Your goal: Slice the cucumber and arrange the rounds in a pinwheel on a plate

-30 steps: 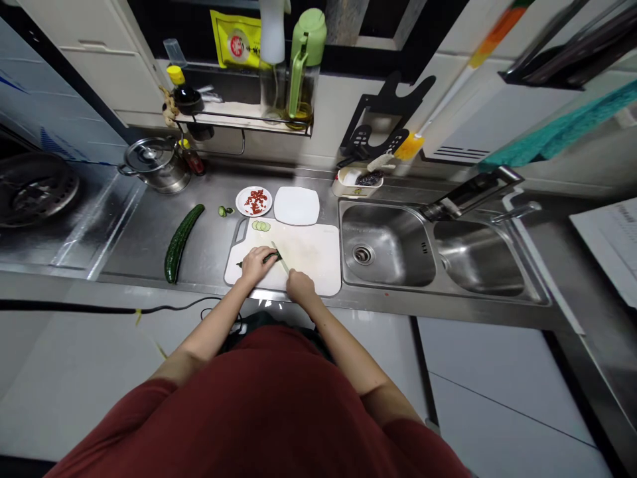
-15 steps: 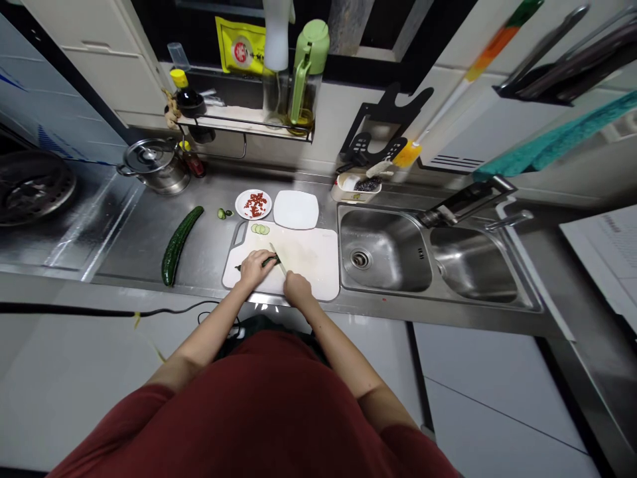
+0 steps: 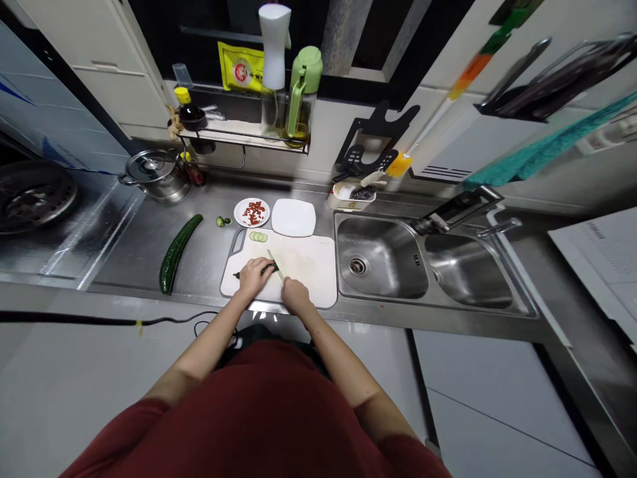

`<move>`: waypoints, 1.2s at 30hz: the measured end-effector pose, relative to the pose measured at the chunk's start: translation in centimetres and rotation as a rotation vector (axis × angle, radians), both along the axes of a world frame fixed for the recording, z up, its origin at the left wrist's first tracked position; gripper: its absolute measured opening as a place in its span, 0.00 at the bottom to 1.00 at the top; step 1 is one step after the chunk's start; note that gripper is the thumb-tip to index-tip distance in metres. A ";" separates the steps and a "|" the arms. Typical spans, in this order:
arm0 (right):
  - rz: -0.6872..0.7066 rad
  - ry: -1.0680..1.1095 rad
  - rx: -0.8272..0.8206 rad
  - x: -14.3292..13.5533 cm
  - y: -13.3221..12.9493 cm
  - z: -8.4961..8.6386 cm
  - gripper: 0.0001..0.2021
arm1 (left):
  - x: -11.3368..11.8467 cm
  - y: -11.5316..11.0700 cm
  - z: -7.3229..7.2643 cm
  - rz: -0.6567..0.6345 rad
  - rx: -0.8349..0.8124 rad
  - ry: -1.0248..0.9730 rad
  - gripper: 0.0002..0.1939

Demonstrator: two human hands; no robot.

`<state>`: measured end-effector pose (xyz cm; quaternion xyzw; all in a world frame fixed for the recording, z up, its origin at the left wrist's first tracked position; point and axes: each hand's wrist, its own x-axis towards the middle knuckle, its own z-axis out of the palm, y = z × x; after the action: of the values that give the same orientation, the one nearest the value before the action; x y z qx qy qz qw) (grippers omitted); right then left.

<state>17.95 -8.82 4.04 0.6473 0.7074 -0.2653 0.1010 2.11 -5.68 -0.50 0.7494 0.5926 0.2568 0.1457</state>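
A white cutting board [image 3: 311,272] lies on the steel counter. My left hand [image 3: 253,277] is closed over a dark green cucumber piece [image 3: 267,267], whose thin end sticks out on the left. The handle of a knife [image 3: 277,265] is in my right hand [image 3: 295,295], and its blade touches the piece's right end. Pale cucumber slices [image 3: 258,236] lie near the board's upper left. Behind the board stand a plate of chopped red bits [image 3: 252,212] and a bare white plate [image 3: 293,218]. Small green end pieces [image 3: 223,221] rest left of the plates.
A whole cucumber [image 3: 180,253] lies on the left of the counter [image 3: 134,245]. Farther back is a lidded pot [image 3: 156,175]. A double sink [image 3: 381,257] adjoins the board on the right. Bottles stand on a wall shelf [image 3: 243,137].
The view has tilted slightly, so the scene sits a little lower. Both hands keep nearly the same place on the board, with the knife still at the cucumber piece.
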 end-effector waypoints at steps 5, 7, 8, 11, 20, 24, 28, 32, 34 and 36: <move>-0.012 -0.026 -0.019 1.0 -1.8 -0.2 0.13 | 0.3 -0.1 0.0 0.012 -0.007 0.004 0.13; -0.017 -0.032 -0.036 1.4 -2.4 -0.3 0.13 | 0.3 -0.1 0.0 0.017 -0.004 0.002 0.13; -0.018 -0.034 -0.043 1.5 -2.6 -0.3 0.12 | 0.3 -0.1 0.0 0.017 -0.002 -0.001 0.13; -0.013 -0.037 -0.047 2.0 -3.0 -0.3 0.12 | 0.3 -0.1 -0.1 0.012 0.000 -0.008 0.13; -0.012 -0.026 -0.032 2.6 -4.0 -0.1 0.13 | 1.1 -0.4 0.1 0.072 0.004 0.037 0.11; -0.017 -0.027 -0.039 3.0 -4.6 0.1 0.13 | 1.4 -0.3 0.3 0.104 -0.001 0.014 0.10; -0.021 -0.018 -0.061 3.8 -5.1 0.4 0.13 | 1.6 -0.2 0.7 0.123 -0.053 0.027 0.10; -0.015 0.014 -0.062 4.7 -5.5 0.9 0.12 | 1.8 -0.3 1.4 0.152 -0.140 0.072 0.11; -0.011 0.018 -0.041 5.2 -5.6 1.1 0.13 | 1.9 -0.3 1.6 0.160 -0.165 0.069 0.11; -0.014 0.004 -0.010 5.6 -5.6 1.2 0.13 | 1.9 -0.3 1.7 0.166 -0.178 0.057 0.11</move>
<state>23.54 -14.41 5.21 0.6512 0.7017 -0.2707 0.1009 3.98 -5.96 1.25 0.6889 0.6769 0.1929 0.1732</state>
